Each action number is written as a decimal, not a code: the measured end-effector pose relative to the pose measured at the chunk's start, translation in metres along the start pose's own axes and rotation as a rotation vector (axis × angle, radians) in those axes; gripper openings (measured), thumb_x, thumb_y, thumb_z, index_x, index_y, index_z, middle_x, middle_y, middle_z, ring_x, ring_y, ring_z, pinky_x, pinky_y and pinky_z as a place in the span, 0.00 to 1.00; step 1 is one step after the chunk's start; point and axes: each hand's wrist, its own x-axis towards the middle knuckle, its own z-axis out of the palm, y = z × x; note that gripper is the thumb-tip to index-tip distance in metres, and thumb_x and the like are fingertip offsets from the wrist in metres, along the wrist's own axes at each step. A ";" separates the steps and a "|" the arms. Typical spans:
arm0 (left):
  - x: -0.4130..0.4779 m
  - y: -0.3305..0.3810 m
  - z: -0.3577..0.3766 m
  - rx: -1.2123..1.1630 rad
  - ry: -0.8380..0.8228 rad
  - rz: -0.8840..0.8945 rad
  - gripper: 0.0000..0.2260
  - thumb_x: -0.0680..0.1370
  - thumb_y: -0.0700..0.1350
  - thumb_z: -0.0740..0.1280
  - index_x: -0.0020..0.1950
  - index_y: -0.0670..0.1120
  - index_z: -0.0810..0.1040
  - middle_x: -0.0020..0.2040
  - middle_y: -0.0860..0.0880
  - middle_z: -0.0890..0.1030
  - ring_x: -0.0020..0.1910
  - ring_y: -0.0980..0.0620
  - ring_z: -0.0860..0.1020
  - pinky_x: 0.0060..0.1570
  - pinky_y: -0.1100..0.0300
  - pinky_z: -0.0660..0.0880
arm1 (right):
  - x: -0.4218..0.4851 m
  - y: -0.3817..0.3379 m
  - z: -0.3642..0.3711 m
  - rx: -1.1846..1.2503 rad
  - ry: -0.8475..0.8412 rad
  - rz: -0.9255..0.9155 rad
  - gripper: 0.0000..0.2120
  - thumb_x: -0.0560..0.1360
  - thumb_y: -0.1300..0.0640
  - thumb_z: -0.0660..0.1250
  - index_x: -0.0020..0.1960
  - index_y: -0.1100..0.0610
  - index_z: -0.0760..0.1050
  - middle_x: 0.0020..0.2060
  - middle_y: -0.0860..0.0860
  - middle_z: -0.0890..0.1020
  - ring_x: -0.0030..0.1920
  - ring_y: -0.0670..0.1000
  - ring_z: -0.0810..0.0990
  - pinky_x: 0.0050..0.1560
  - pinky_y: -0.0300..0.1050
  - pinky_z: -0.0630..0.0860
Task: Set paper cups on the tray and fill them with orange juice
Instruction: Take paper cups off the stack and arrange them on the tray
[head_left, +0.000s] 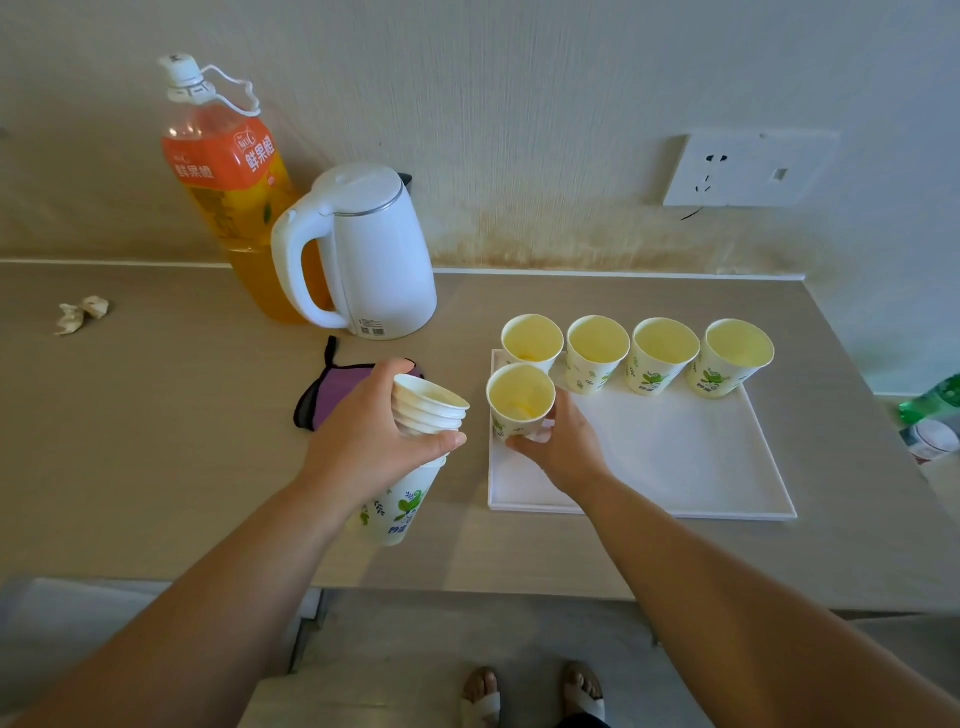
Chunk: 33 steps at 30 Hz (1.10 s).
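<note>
A white tray (675, 467) lies on the counter at the right. Several paper cups with green leaf prints stand in a row along its far edge, the rightmost cup (730, 358) near the far right corner. My right hand (558, 447) grips one more cup (519, 402) at the tray's left edge, in front of the row. My left hand (374, 436) holds a stack of nested cups (415, 447) above the counter, left of the tray. A large orange juice bottle (234, 192) with a white cap stands at the back, partly behind the kettle.
A white electric kettle (369, 249) stands at the back, left of the tray. A purple cloth (337, 389) lies behind my left hand. Crumpled paper (80, 314) sits far left. A green bottle (935, 400) and a wall socket (748, 169) are at the right.
</note>
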 end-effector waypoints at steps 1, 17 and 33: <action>0.000 0.000 0.001 0.004 -0.006 0.000 0.37 0.66 0.59 0.76 0.70 0.55 0.63 0.56 0.59 0.70 0.55 0.57 0.70 0.51 0.56 0.70 | 0.001 0.001 0.000 -0.012 -0.005 0.000 0.33 0.67 0.56 0.77 0.67 0.54 0.65 0.60 0.50 0.75 0.56 0.50 0.74 0.50 0.41 0.67; 0.012 0.045 0.010 -0.018 0.031 0.136 0.32 0.61 0.57 0.78 0.59 0.53 0.69 0.51 0.57 0.77 0.51 0.53 0.77 0.51 0.51 0.75 | -0.029 -0.112 -0.058 0.043 -0.059 -0.392 0.04 0.74 0.55 0.70 0.43 0.47 0.77 0.41 0.41 0.77 0.40 0.39 0.71 0.43 0.30 0.67; 0.015 0.062 0.007 0.032 0.136 0.136 0.20 0.68 0.63 0.69 0.50 0.51 0.71 0.45 0.55 0.78 0.43 0.53 0.77 0.41 0.54 0.75 | -0.036 -0.132 -0.046 -0.225 0.251 -0.570 0.10 0.79 0.55 0.63 0.46 0.62 0.77 0.43 0.53 0.80 0.39 0.56 0.77 0.40 0.53 0.73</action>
